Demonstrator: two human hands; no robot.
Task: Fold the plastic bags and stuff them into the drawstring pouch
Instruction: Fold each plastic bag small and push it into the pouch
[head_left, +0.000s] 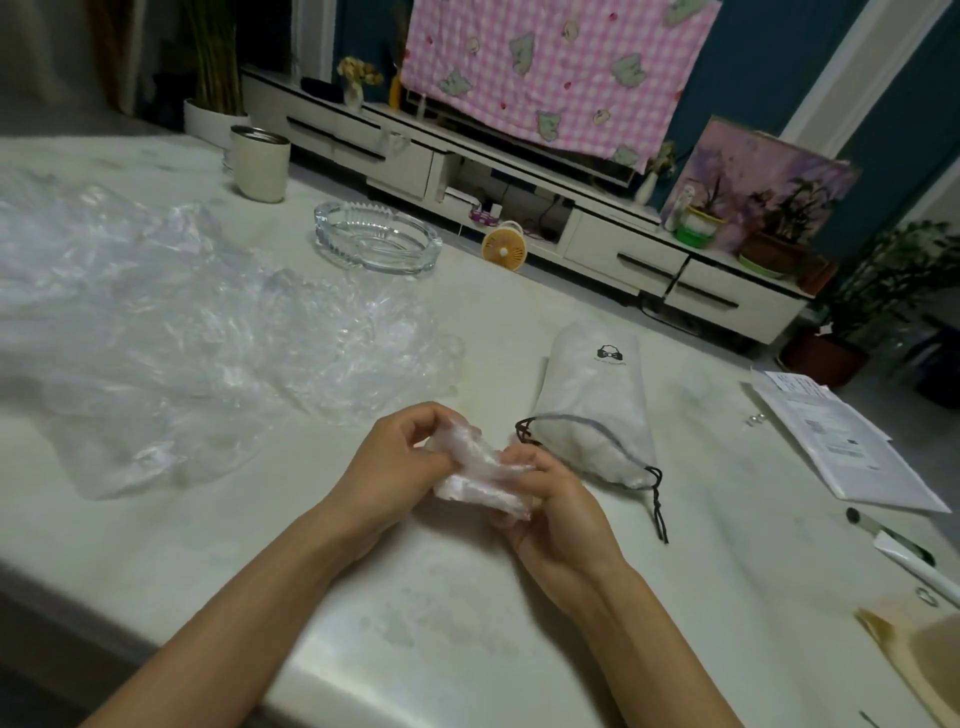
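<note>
The folded plastic bag (480, 475) is pinched between the left hand (397, 457) and the right hand (553, 512) just left of the drawstring pouch (597, 410), evidently to keep it compact. The pouch mouth faces the hands, which probably favours direct insertion. Loose plastic bags (208, 338) lie well left of the pouch.

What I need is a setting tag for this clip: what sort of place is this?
Probably a home living room: a low TV cabinet, potted plants, and a glass ashtray on the table.

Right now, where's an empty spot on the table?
Bare table lies at the near edge below the left hand and right hand, and between the glass ashtray and the drawstring pouch. Loose plastic bags crowd the left; papers the right.
</note>
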